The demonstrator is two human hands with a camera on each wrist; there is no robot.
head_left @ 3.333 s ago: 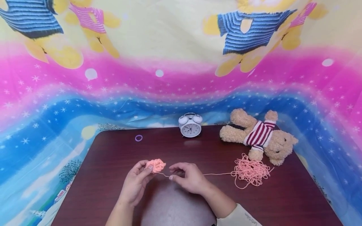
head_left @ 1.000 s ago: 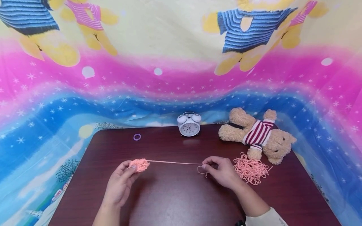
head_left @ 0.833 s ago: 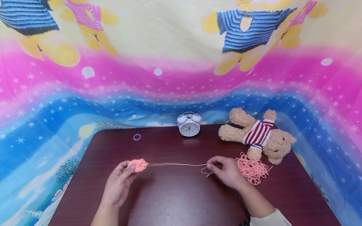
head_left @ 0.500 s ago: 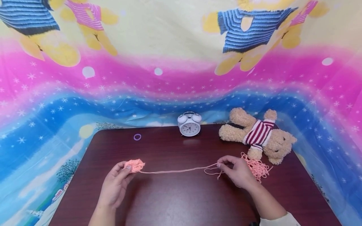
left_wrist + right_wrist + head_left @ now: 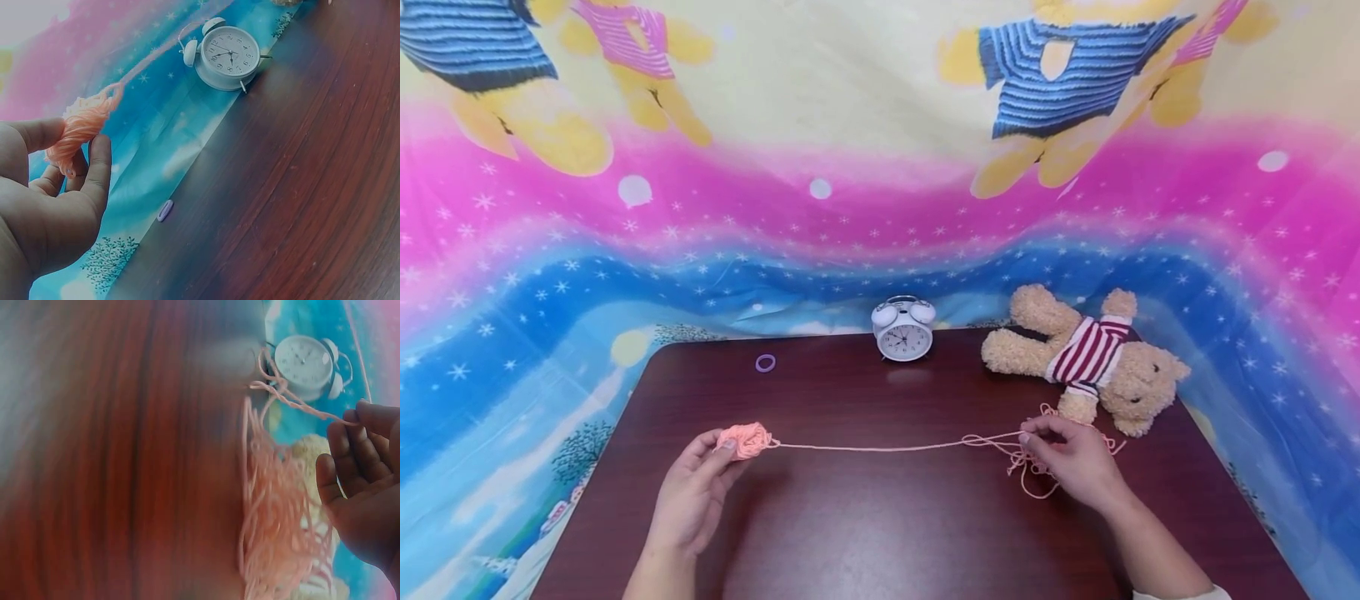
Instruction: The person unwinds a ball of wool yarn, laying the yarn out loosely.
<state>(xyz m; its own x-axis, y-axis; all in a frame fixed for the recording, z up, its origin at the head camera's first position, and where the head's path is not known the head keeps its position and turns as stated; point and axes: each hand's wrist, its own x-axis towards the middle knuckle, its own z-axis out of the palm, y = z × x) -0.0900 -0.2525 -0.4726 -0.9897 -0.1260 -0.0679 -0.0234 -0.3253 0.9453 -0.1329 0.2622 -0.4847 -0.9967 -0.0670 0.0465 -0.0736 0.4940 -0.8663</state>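
Observation:
A small wound ball of peach yarn [image 5: 743, 442] is pinched between thumb and fingers of my left hand [image 5: 688, 496], held up at the left of the table. From it a yarn strand [image 5: 872, 449] runs almost level to the right, where my right hand [image 5: 1078, 467] pinches it between thumb and forefinger. A loop of slack yarn dangles by those fingertips. Under and behind the right hand lies a loose tangle of the same yarn [image 5: 275, 512], partly hidden by that hand in the head view.
On the dark brown table [image 5: 850, 525] a white twin-bell alarm clock [image 5: 904, 340] stands at the back edge. A purple ring [image 5: 757, 364] lies back left. A teddy bear [image 5: 1086, 354] in a striped shirt lies back right, beside the yarn tangle. A printed cloth [image 5: 820, 275] hangs behind.
My hands have drawn apart: the right moved from near the ball to over the tangle, the left shifted left with the ball. The strand between them is now much longer.

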